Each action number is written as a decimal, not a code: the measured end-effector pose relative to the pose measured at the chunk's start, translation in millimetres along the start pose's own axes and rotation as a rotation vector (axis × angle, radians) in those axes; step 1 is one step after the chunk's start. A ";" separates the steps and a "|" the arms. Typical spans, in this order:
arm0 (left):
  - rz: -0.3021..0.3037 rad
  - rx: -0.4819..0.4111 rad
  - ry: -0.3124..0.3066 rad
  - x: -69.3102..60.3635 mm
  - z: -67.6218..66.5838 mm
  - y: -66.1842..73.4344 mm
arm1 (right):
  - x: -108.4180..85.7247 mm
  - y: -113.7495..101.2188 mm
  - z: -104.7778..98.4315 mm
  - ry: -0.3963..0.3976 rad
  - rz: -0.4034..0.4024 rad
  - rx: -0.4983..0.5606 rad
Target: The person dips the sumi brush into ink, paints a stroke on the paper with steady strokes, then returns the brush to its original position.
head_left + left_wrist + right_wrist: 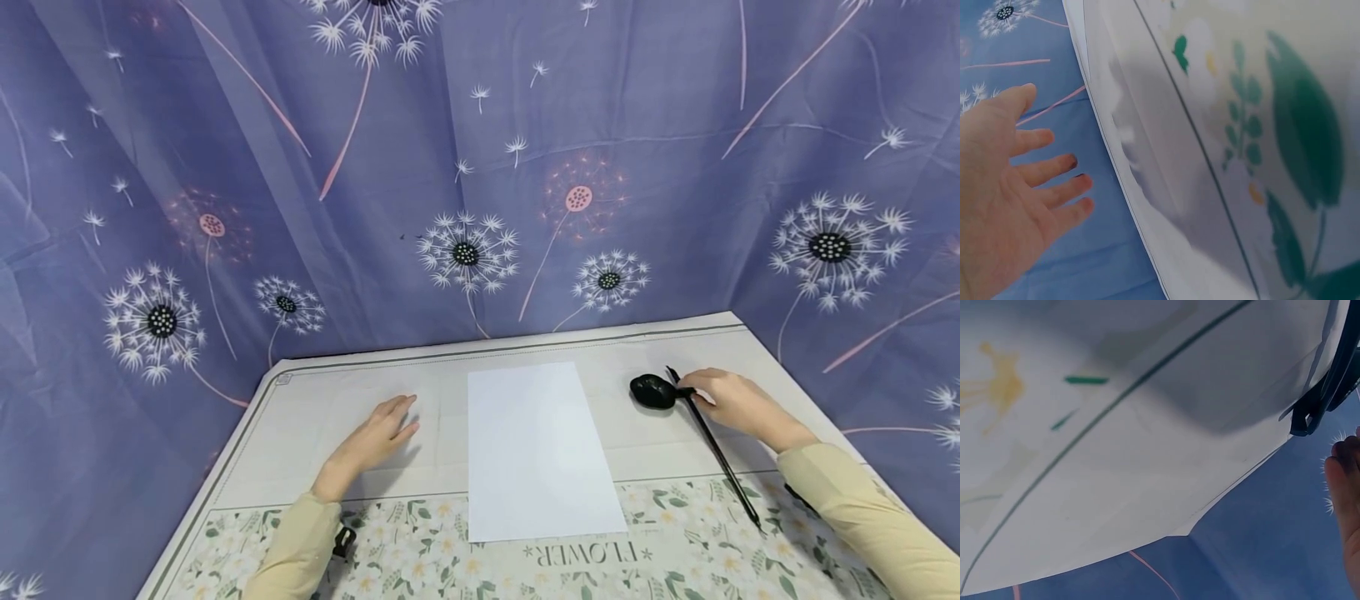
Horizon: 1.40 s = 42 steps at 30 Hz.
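A black artificial flower (654, 392), glossy and rounded at its head, lies at the right side of the table with a long thin stem running toward the front. My right hand (731, 398) pinches it just behind the head, thumb and fingertips at the stem. In the right wrist view the dark flower (1310, 419) and only part of the right hand (1349, 506) show at the right edge; the pinch itself is out of sight. Over the left part of the table my left hand (378, 433) hovers, fingers spread and holding nothing. The left wrist view shows the left hand (1029, 181) with relaxed fingers.
A white sheet of paper (540, 458) lies flat between the hands. Beneath it, the table cover (442, 417) has a pale band at the back and a floral print in front. A purple dandelion-patterned curtain (390, 167) hangs behind and beside the table.
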<state>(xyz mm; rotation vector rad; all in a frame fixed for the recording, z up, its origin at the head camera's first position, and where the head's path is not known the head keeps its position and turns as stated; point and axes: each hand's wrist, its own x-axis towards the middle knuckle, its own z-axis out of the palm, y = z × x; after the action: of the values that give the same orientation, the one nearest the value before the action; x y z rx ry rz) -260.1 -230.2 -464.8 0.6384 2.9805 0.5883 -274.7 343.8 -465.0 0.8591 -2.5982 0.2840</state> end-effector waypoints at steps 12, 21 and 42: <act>-0.009 -0.104 -0.055 1.9 8.9 9.1 | -1.0 -3.4 -4.8 -0.100 0.028 0.011; -0.011 -0.101 -0.096 0.5 14.1 18.0 | -5.1 -6.6 -7.9 -0.110 0.024 0.003; 0.040 -0.028 -0.151 3.3 23.1 39.2 | -8.2 -10.8 -6.2 -0.133 0.002 0.020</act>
<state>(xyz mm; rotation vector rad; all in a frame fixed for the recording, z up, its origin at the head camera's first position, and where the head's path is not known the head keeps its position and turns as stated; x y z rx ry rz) -245.4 -187.6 -471.5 0.7089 2.8206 0.5566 -260.4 341.5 -462.1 0.9110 -2.7230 0.2615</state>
